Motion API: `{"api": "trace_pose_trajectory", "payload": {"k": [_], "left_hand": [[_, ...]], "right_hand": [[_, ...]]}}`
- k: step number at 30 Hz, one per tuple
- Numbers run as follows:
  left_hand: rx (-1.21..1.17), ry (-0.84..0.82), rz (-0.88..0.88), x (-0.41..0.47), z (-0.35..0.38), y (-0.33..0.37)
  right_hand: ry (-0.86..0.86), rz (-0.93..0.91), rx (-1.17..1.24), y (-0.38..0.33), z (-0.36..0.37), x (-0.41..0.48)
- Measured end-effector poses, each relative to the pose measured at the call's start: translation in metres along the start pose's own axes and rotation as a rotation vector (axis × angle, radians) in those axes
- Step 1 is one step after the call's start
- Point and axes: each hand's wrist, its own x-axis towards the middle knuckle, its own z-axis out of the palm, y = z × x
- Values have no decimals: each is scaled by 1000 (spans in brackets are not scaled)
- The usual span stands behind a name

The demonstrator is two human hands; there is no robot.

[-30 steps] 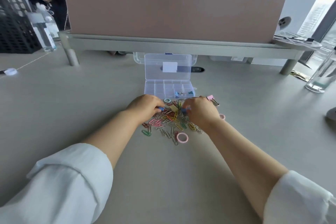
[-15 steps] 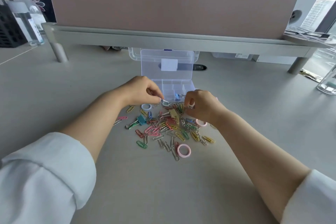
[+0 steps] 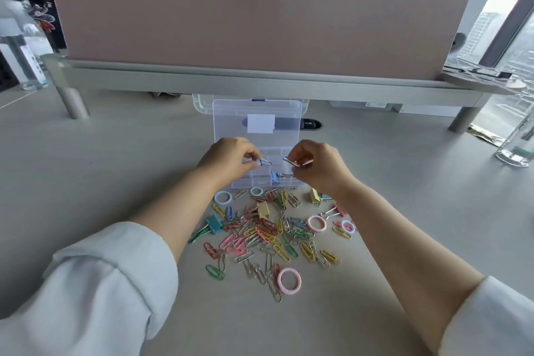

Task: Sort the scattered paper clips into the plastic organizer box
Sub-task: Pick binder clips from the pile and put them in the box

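The left hand (image 3: 229, 157) pinches a blue binder clip (image 3: 263, 161) in a narrow grip while the right hand (image 3: 316, 163) pinches a silver clip (image 3: 291, 161), both above the open clear organizer box (image 3: 257, 124). Colourful paper clips (image 3: 268, 233) lie scattered on the tabletop (image 3: 115, 159) just in front of the box.

Bright, soft daylight from the right-hand window (image 3: 514, 23); faint shadows; wide-angle bowing at edges

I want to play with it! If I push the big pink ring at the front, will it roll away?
Probably not: the pink ring lies flat on the table, so it would likely slide. It looks thin and light. Stood on edge, it might roll.
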Motion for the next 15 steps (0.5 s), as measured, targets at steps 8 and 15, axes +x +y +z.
{"api": "trace_pose_trajectory", "payload": {"k": [8, 15], "left_hand": [[162, -136, 46, -1, -9, -8], [130, -260, -19, -6, -15, -10]], "right_hand": [[-65, -148, -43, 1, 14, 29], [-184, -188, -100, 6, 26, 38]]}}
